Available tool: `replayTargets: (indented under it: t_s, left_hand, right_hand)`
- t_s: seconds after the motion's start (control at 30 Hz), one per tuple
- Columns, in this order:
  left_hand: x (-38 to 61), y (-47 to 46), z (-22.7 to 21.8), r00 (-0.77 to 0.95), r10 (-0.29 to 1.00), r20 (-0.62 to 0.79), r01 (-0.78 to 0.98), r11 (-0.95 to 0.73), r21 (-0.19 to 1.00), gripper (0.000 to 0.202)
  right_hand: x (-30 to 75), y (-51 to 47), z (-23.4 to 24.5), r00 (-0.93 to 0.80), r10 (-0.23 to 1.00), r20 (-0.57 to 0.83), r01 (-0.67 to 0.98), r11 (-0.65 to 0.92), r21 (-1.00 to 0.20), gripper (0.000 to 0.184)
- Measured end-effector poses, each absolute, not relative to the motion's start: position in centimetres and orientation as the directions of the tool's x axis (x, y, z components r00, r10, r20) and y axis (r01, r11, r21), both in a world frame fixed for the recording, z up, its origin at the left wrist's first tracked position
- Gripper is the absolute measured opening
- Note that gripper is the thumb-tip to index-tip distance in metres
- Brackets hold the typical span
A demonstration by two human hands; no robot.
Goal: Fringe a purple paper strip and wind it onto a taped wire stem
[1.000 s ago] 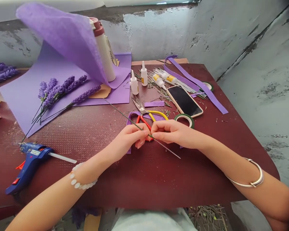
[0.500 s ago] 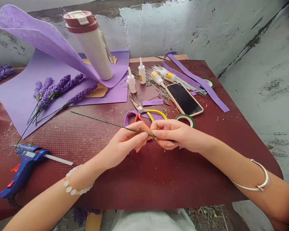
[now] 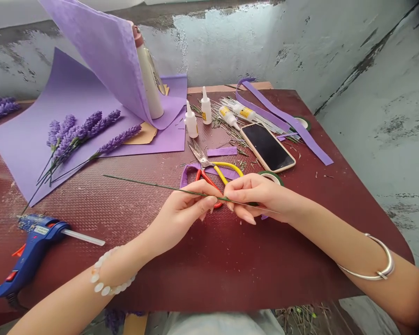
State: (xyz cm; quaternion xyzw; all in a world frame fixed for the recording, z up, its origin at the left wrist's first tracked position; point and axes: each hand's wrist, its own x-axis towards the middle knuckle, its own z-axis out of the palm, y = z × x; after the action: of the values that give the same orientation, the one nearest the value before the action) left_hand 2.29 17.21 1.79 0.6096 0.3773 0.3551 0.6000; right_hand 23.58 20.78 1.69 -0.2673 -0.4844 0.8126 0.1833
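Note:
My left hand (image 3: pixel 186 204) is closed, with thumb and fingers pinching a thin green-wrapped floral wire (image 3: pixel 143 182). The wrapped part points out to the left, and a bare thin end runs right, under my right hand. My right hand (image 3: pixel 256 197) pinches green floral tape (image 3: pixel 226 198) against the wire, thumb and forefinger together, other fingers loosely curled. Partly hidden behind that hand is a green tape roll (image 3: pixel 274 177); whether it rests on the table I cannot tell. Just beyond both hands lie scissors (image 3: pixel 204 163) with red and yellow handles, blades apart.
A blue glue gun (image 3: pixel 38 246) lies at left. Purple lavender stems (image 3: pixel 80 132) rest on purple paper (image 3: pixel 24 144) near a tumbler (image 3: pixel 150 83). Small glue bottles (image 3: pixel 191 122), a phone (image 3: pixel 268 146), wires and purple ribbon (image 3: pixel 293 123) lie toward the back right.
The purple sheet at the back has swung right and now covers much of the tumbler. My right fingers have shifted on the wire, uncovering green tape and the bare wire end.

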Motion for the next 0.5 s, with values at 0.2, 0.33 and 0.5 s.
replayTargets:
  t_s: [0.2,0.33,0.5]
  left_hand:
    - [2.6,17.3,1.7,0.43,0.88,-0.201,0.062,0.193,0.979,0.031]
    - [2.6,17.3,1.7,0.456,0.859,-0.235,0.072,0.227,0.971,0.041]
    - [2.4,17.1,1.8,0.488,0.844,-0.222,0.059,0.222,0.973,0.039]
  right_hand:
    - [22.8,20.1,1.7,-0.643,0.745,-0.178,0.022,-0.215,-0.976,0.026]
    - [22.7,19.1,2.3,-0.542,0.839,0.055,0.268,0.234,-0.934,0.017]
    - [22.8,18.9,2.6,-0.61,0.792,-0.042,0.201,0.103,-0.974,0.019]
